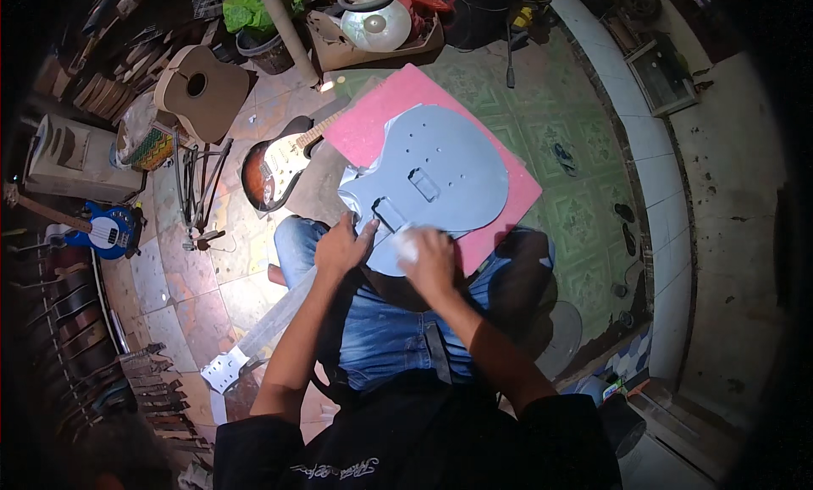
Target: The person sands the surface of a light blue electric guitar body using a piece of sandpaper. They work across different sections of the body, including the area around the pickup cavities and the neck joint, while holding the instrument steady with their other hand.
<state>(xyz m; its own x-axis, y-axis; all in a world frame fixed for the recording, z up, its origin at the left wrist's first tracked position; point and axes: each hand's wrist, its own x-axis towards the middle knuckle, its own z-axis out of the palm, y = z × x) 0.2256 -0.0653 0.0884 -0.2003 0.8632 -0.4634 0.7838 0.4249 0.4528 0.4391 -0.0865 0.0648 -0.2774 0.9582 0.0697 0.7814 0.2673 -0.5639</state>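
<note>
A pale grey-blue guitar body (461,168), with small holes and routed cavities, lies over a pink board (512,202) at my lap. My left hand (343,244) grips the body's lower-left part beside the long cavity, thumb on the top face. My right hand (432,261) is closed on a white pad (405,243), its material unclear, pressed on the body's face just right of that cavity. The right hand is slightly blurred, and the pad is partly hidden under it.
A sunburst guitar (257,177) lies left of the board, near metal stands (203,202). An unfinished acoustic body (182,109) and a blue bass (114,236) sit farther left. A long pale piece (224,371) lies lower left. Sandals (566,160) rest on the right floor.
</note>
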